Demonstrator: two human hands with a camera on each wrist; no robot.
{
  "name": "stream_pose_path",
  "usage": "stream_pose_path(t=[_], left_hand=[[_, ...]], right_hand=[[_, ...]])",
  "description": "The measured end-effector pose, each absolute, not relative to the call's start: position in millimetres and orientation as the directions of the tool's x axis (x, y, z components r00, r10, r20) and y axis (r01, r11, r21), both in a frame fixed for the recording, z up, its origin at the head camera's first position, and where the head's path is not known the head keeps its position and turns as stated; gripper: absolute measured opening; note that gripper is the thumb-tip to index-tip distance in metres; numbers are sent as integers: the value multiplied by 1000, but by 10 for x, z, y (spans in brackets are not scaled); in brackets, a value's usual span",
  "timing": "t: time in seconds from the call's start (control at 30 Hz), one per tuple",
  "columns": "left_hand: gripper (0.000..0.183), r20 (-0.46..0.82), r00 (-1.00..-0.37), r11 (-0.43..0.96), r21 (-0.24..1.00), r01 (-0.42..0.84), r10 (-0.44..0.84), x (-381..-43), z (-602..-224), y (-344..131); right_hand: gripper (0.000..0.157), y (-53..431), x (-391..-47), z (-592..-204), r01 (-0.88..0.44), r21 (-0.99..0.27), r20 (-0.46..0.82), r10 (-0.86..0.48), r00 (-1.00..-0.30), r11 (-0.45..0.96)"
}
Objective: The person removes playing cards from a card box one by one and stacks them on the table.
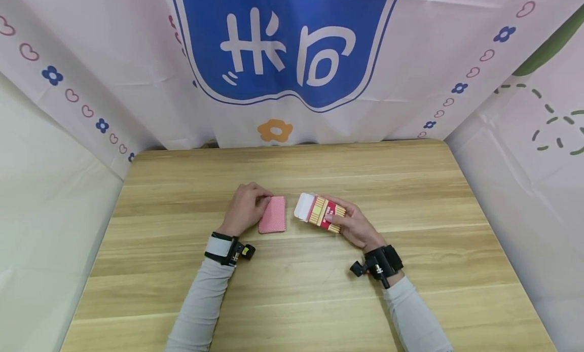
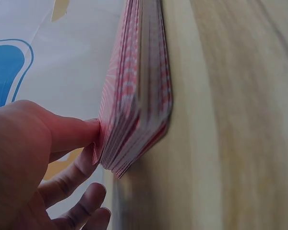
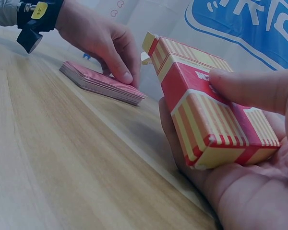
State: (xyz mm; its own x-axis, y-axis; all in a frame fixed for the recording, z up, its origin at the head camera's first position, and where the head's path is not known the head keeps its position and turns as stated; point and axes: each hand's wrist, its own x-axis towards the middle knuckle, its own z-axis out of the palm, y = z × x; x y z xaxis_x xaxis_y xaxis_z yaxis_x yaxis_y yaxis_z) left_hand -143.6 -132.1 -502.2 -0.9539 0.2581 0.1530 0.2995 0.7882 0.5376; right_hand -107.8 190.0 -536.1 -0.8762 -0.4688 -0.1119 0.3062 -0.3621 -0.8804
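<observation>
A stack of red-backed playing cards (image 1: 272, 216) lies face down on the table. At its far left corner my left hand (image 1: 248, 206) pinches the top card or cards between thumb and index finger; in the left wrist view that corner (image 2: 97, 151) bends slightly up from the pile. My right hand (image 1: 358, 224) holds a yellow-and-red striped card box (image 3: 206, 103), thumb on its printed face and fingers beneath. The box's white flap (image 1: 304, 206) stands open toward the stack. Whether cards are inside the box cannot be told.
The wood-grain table (image 1: 292, 301) spreads around both hands. A white cloth with a blue emblem (image 1: 287, 47) hangs behind its far edge, and pale sheets (image 1: 41, 215) close off the sides. Each wrist wears a strapped black camera (image 1: 246, 251).
</observation>
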Motion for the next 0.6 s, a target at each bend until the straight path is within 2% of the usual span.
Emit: stream_pose_path(t=[0.6], left_hand=[[19, 88, -963, 771, 582, 257, 255, -1432, -5013, -1348]], right_hand=[[53, 1896, -1079, -5345, 326, -869, -126, -470, -873, -372]])
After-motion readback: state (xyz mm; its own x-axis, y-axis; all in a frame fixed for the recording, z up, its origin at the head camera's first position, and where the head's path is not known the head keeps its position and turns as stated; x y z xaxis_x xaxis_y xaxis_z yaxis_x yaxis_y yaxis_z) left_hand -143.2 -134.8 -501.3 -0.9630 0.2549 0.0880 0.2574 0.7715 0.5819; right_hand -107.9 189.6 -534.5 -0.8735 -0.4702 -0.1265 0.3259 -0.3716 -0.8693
